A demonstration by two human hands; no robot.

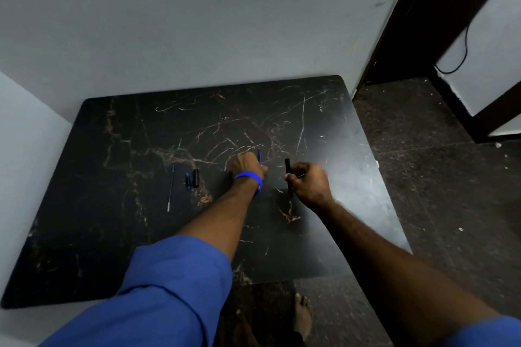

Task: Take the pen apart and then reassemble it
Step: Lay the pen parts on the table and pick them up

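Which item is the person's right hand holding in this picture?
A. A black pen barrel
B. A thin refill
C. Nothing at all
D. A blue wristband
A: the right hand is closed around a black pen barrel, while the thin refill lies apart on the table and the blue wristband sits on the left wrist.

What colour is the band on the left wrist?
Bright blue; the wristband shows clearly in the head view.
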